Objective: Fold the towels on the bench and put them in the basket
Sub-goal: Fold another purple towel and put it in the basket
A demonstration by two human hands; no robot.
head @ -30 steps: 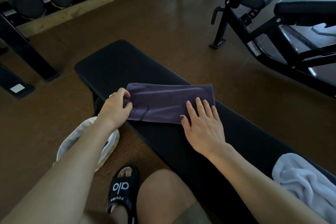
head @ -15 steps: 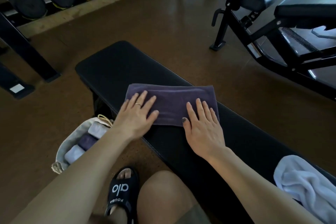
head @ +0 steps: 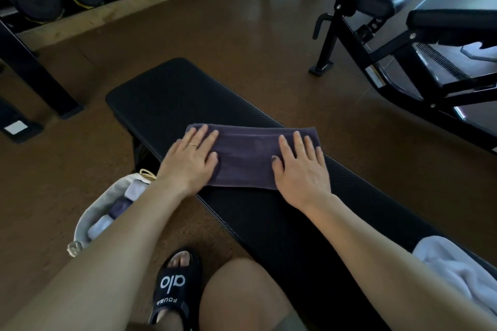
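I see both palms flat, fingers spread: left hand point(head: 189, 161) and right hand point(head: 301, 169) press the folded purple towel point(head: 246, 157) mid-bench point(head: 166, 94); basket point(head: 88, 212) below the near edge, white towel point(head: 457, 269) at the right end.

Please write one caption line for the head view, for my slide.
Both hands, left hand and right hand, press flat on a folded purple towel on the bench.
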